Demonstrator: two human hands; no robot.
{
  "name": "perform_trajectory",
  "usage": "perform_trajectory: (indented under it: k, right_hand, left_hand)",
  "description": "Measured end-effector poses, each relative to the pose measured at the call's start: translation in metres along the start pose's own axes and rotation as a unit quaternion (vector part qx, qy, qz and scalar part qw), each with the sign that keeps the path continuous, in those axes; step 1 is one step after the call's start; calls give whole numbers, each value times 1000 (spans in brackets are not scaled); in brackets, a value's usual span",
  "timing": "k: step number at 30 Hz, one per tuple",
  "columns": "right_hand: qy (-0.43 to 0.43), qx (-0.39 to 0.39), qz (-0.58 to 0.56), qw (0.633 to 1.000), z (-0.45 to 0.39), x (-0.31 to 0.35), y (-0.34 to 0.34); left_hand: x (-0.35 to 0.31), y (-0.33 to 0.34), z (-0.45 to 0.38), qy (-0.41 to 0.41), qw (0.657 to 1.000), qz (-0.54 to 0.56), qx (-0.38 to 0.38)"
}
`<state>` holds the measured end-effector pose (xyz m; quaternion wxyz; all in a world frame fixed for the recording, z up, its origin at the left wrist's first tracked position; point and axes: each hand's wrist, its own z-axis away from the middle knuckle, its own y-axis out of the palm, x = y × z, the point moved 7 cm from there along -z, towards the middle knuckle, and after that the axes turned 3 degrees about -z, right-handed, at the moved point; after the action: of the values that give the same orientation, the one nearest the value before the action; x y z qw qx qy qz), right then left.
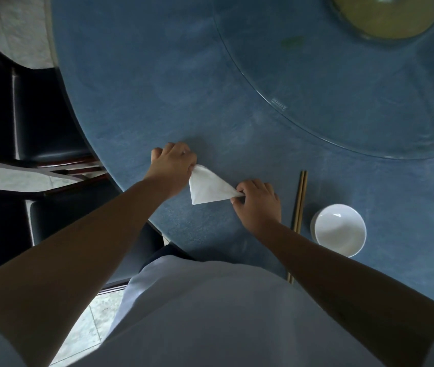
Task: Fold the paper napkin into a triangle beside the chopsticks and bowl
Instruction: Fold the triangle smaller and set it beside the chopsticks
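A white paper napkin (207,188) lies on the blue table (157,102) in a triangle shape. My left hand (174,164) pinches its upper left corner. My right hand (257,201) pinches its right tip between thumb and fingers. A pair of brown chopsticks (300,200) lies just right of my right hand, with the lower part hidden behind my forearm. A white bowl (339,230) stands right of the chopsticks, near the table edge.
A glass turntable (356,102) covers the table's far right, with a round yellowish object (385,14) on it. Dark chairs (38,123) stand at the left beside the table edge. My white garment fills the bottom of the view.
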<state>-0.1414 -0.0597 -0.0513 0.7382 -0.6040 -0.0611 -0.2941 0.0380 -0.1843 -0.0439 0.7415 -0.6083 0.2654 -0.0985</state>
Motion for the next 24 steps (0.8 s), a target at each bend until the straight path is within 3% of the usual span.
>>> perform_trajectory:
  k: [6,13,18,24]
  right_hand:
    - [-7,6,-5,1000,0,0,0]
    - [-14,19,-13,1000,1,1,0]
    - [-35,46,-51,997,-10,10,1]
    - [-79,142,-128,978,-30,38,5]
  left_hand:
    - [4,5,-12,-36,992,-7,117]
    - [5,3,-17,-11,978,-50,201]
    - [-3,-10,-10,-12,979,82,187]
    - [-12,-35,11,-27,963,201,175]
